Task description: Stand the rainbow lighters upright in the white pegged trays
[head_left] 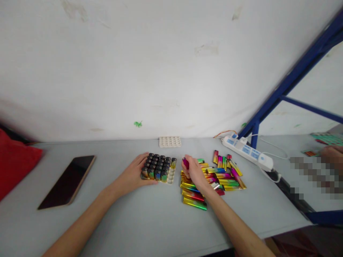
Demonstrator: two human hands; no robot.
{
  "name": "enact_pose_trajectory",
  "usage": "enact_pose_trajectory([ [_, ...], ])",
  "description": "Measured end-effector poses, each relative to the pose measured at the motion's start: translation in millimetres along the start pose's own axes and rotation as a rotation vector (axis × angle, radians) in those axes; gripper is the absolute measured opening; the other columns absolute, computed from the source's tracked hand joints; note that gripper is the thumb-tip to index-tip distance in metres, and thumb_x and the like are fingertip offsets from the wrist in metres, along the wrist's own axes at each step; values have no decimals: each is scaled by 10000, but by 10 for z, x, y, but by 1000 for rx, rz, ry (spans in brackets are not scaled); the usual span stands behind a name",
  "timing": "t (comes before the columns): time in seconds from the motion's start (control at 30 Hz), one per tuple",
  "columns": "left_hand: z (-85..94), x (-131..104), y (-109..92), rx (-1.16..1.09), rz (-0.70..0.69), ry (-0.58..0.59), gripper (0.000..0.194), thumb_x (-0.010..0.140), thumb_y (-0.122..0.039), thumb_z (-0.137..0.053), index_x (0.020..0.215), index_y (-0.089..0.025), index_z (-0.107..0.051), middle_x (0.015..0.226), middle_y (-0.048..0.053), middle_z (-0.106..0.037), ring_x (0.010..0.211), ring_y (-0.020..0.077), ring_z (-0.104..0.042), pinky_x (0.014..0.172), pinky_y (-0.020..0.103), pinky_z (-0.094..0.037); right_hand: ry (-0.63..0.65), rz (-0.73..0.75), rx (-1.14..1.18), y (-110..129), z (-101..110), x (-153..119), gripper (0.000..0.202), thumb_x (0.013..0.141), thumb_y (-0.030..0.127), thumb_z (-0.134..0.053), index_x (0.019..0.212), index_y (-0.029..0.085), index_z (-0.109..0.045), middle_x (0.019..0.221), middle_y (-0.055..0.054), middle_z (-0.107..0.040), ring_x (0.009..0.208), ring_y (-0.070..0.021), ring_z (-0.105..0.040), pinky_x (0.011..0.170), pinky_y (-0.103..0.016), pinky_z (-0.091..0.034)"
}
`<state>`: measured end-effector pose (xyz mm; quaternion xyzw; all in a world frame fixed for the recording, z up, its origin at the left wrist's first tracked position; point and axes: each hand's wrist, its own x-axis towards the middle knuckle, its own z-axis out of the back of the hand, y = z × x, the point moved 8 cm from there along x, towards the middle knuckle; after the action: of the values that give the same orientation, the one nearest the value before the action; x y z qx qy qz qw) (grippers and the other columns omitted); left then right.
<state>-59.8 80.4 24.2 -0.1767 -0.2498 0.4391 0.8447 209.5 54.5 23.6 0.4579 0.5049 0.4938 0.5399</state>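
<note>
My left hand [138, 171] wraps round the left side of a white lighter tray [170, 178], fingers at the back and thumb along the front. Black-topped lighters [158, 166] stand upright in rows in it, and holes show in its right-hand column, where a single lighter [173, 163] stands at the back. Just right of the tray, my right hand [193, 170] is closed on a lighter [185, 163] whose purple end shows; the rest of it is hidden by the fingers. Beneath and beside that hand lies a loose pile of shiny multicoloured lighters [227, 182].
Another white tray [170, 141] with holes lies by the wall. A white power strip [248, 152] with cords runs along the blue metal frame [255, 130]. A dark tablet or phone [66, 182] and red fabric [16, 162] are left. Another person's hand [332, 155] shows far right.
</note>
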Motion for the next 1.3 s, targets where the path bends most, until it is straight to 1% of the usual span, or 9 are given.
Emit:
enact_pose_trajectory([
  [0.17, 11, 1, -33, 0, -21, 4, 930, 772, -517, -1074, 1590, -266, -709, 1703, 161, -695, 1594, 429, -660, 1408, 570, -508, -33, 148, -87, 207, 60, -48, 710, 1082, 903, -438, 910, 259, -683, 680, 26, -504, 638, -201, -486, 577, -326, -379],
  [0.27, -6, 2, 6, -3, -2, 22, 955, 751, -526, -1090, 1588, -272, -708, 1723, 168, -678, 1607, 444, -644, 1404, 597, -506, -15, 318, -244, 402, 70, -122, 560, 1162, 747, -466, 1067, 253, -712, 828, -9, -625, 771, -223, -595, 702, -339, -487],
  [0.37, -23, -4, 33, -6, -7, 26, 969, 761, -537, -1086, 1600, -255, -692, 1727, 171, -672, 1612, 443, -635, 1403, 615, -500, 15, 533, -418, 577, 41, -225, 337, 1176, 560, -594, 1098, 250, -700, 1011, -57, -714, 931, -245, -680, 876, -374, -563],
  [0.47, -39, -14, 39, 2, -10, 34, 965, 799, -542, -1068, 1616, -220, -670, 1739, 178, -654, 1630, 427, -611, 1421, 591, -474, 48, 670, -507, 630, 7, -300, 236, 1185, 461, -637, 1124, 245, -709, 1037, -62, -728, 965, -246, -710, 907, -371, -580],
  [0.63, -47, -6, 10, -22, -26, 53, 952, 811, -572, -1061, 1616, -240, -676, 1736, 176, -648, 1628, 419, -606, 1432, 608, -449, 111, 632, -540, 507, -8, -263, 206, 1195, 448, -665, 1172, 247, -702, 881, -5, -751, 800, -218, -729, 803, -333, -579],
  [0.9, -49, 5, 16, -70, -27, 28, 962, 766, -618, -1074, 1590, -288, -704, 1704, 151, -683, 1603, 425, -627, 1427, 599, -457, 174, 633, -555, 494, -21, -242, 320, 1167, 555, -728, 1144, 238, -762, 939, -36, -818, 835, -218, -778, 814, -323, -628],
  [1.07, -41, -9, 16, -65, -11, 16, 973, 785, -617, -1057, 1614, -269, -683, 1729, 161, -661, 1622, 427, -612, 1434, 600, -446, 83, 660, -662, 512, 8, -275, 225, 1168, 450, -756, 1156, 228, -790, 951, -48, -827, 832, -227, -782, 811, -324, -604],
  [1.23, -37, -3, 5, -37, -9, 14, 960, 749, -573, -1086, 1578, -258, -718, 1708, 169, -682, 1608, 445, -636, 1403, 618, -495, 212, 618, -681, 517, -114, -310, 135, 1151, 353, -794, 1095, 230, -786, 969, -27, -843, 809, -201, -773, 763, -285, -550],
  [1.3, -38, -3, 19, -18, -4, 5, 973, 726, -551, -1103, 1571, -245, -731, 1707, 184, -684, 1605, 458, -641, 1391, 611, -515, 197, 587, -747, 517, -134, -297, 145, 1127, 338, -830, 1048, 229, -778, 920, -18, -831, 797, -205, -763, 754, -286, -519],
])
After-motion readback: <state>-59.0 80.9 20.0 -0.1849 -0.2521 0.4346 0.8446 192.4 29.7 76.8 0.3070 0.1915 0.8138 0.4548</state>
